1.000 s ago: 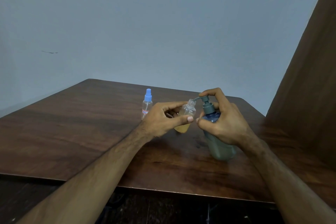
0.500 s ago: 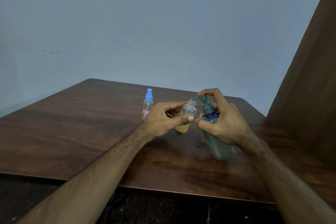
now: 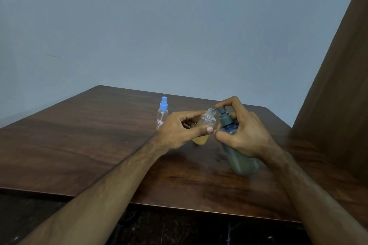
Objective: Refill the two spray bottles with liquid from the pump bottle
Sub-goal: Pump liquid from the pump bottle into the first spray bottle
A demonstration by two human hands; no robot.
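Over table (image 3: pixel 79 145), hands hold open bottle (image 3: pixel 206 125) beside pump bottle (image 3: pixel 237 151).

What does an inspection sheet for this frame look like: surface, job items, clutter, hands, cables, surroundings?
Surface: dark wooden table, wood grain visible.
Job's things: uncapped spray bottle, tilted, amber liquid in its lower part; pump bottle, spout at the open neck; second spray bottle, blue cap on, upright behind, looks clear inside.
Clutter: nothing seen.
Hands: left hand holds the uncapped bottle; right hand grips the pump bottle, index finger on the pump head.
Cables: nothing seen.
Surroundings: plain grey wall with a small dark mark; brown panel at right.
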